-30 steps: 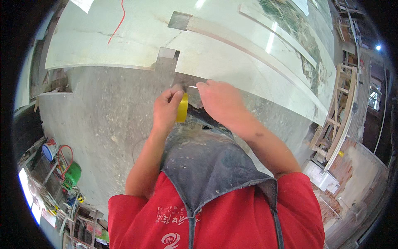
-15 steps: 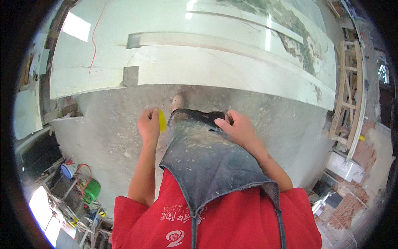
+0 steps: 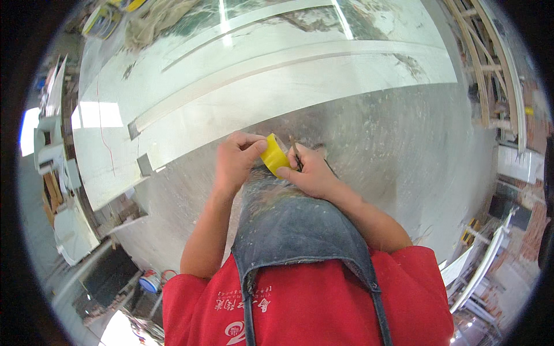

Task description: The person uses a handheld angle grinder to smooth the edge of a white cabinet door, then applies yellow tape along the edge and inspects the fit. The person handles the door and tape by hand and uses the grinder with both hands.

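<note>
A roll of yellow tape (image 3: 273, 159) is in front of my body, above the apron. My left hand (image 3: 234, 160) grips its left side between thumb and fingers. My right hand (image 3: 317, 175) is closed around a slim dark tool (image 3: 296, 157) with a brownish upper end, which I cannot identify for certain. The right thumb also touches the lower edge of the roll. Below both hands hangs my dusty dark apron (image 3: 300, 222).
Ahead lies a large pale marble-patterned slab (image 3: 219, 109) with long strips on it. A bucket (image 3: 101, 21) and a crumpled cloth (image 3: 154, 24) are at the far left. A wooden frame (image 3: 487, 66) stands at the right; another bucket (image 3: 150, 281) sits lower left.
My hands have come together: the left brought the tape roll rightward to the right hand, which has lifted from the apron with the slim tool. The whole view has turned.
</note>
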Motion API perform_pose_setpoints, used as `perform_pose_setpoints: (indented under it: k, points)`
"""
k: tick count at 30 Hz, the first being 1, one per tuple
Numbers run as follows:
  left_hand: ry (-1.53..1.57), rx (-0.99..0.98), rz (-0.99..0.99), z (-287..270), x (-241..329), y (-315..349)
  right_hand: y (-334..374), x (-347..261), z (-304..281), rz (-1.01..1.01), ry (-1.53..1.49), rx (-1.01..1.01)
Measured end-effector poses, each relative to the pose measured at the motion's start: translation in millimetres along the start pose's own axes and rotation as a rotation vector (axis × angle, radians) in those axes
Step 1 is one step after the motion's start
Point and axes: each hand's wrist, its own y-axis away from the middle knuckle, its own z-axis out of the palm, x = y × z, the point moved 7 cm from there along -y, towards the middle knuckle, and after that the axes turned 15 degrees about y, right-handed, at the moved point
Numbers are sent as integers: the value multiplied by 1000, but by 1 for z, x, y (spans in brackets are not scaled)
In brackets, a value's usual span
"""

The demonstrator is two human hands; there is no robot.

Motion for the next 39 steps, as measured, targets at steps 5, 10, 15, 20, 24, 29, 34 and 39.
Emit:
perform_pose_setpoints:
  k: [5, 10, 15, 20, 24, 29, 34, 39]
  points:
    - [-373, 23, 130, -4, 38, -38, 10, 13, 0, 154, 39, 32]
    - [-521, -1, 468, -1, 54, -73, 23, 33, 10, 231, 54, 79]
    - [-476, 44, 629, -5, 45, -71, 22, 29, 10, 318, 65, 45]
    - [-239, 144, 619, -31, 44, -90, -2, 5, 9, 209, 30, 44]
    - [-187, 72, 581, 14, 45, -110, 5, 21, -8, 258, -19, 178]
    - [-163, -98, 594, 120, 52, -116, 48, 81, -55, 398, -107, 332]
    - [-178, -170, 627, 235, 65, -143, 75, 124, -145, 361, -153, 474]
    - [-245, -293, 597, 364, 73, -163, 114, 169, -238, 439, -236, 540]
